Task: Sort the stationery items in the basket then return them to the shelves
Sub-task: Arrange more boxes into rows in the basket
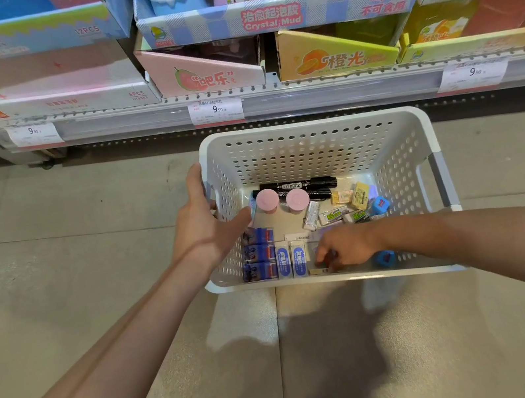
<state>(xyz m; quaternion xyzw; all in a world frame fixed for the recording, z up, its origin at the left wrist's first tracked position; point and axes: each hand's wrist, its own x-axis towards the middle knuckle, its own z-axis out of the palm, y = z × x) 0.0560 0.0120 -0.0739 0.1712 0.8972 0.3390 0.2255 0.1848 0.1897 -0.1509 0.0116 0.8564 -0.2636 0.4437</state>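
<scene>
On a tiled shop floor, in front of a low shelf (306,96) stacked with bright display boxes, sits a white perforated plastic basket (315,151). A person looks down into it with both bare arms reaching forward. The left hand (204,222) lies against the basket's left wall, fingers straight and slightly spread, thumb over the rim, holding nothing. The right hand (342,248) reaches inside near the front wall, fingers curled down on a small flat item; what it is, and whether it is truly pinched, cannot be told. On the basket floor lie a row of dark blue eraser packs (258,253) at the left, two white and blue erasers (292,260) beside them, two pink round caps (282,199), black markers (304,185) at the back, and loose small erasers (333,214) to the right. These items look light, small and stiff; each is probably best pinched across its short sides, the markers around the barrel.
</scene>
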